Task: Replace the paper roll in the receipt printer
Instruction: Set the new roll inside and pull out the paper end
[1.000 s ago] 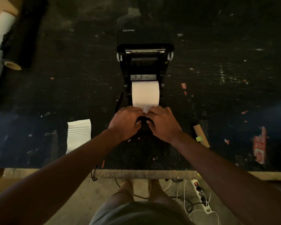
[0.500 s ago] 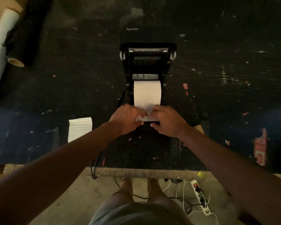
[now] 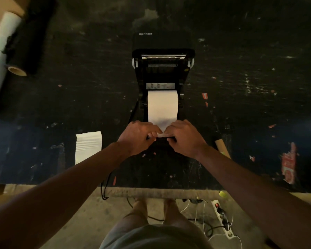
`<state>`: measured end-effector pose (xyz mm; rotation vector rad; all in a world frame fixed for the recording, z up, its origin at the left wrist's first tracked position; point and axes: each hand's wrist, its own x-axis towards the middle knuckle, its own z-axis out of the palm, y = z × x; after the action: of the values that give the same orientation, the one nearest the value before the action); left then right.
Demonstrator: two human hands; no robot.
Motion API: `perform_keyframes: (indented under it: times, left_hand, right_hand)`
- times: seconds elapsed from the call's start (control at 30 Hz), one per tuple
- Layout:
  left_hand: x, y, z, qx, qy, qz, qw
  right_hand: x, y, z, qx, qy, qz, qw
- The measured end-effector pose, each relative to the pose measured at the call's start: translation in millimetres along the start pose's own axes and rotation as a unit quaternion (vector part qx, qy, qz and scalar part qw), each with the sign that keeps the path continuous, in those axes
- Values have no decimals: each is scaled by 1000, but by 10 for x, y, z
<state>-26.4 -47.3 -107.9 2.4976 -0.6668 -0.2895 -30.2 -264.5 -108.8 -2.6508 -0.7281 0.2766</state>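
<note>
A black receipt printer (image 3: 162, 69) stands on the dark table with its lid swung open away from me. A white paper roll (image 3: 162, 106) lies in its open bay. The roll's loose end is drawn toward me over the printer's front edge. My left hand (image 3: 137, 136) pinches the left side of that paper end and my right hand (image 3: 186, 137) pinches the right side. The fingertips of both hands nearly meet at the paper's middle. My hands hide the printer's front.
A white folded sheet (image 3: 88, 147) lies left of my left wrist. A black roll with a cardboard core (image 3: 23, 45) and a white roll (image 3: 0, 51) lie at far left. A cardboard tube (image 3: 221, 146) sits right of my right wrist. A power strip (image 3: 223, 219) lies on the floor.
The paper's loose end has been drawn farther out over the printer's front edge, and both hands have shifted slightly toward me while holding it.
</note>
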Motion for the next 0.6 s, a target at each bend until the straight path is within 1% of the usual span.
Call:
perform_keyframes:
  times: [0.23,0.47,0.6]
  left_hand:
    - [-11,-46,23,-25,6,0,1000]
    - [-61,9,74,27,27,6,999]
    - [-67,12,57,35,38,4,999]
  right_hand:
    - [18,8,14,18,-4,6,1000]
    - [-13,-19,34,3,-4,5,1000]
    - [-29,-32,49,21,21,16,999]
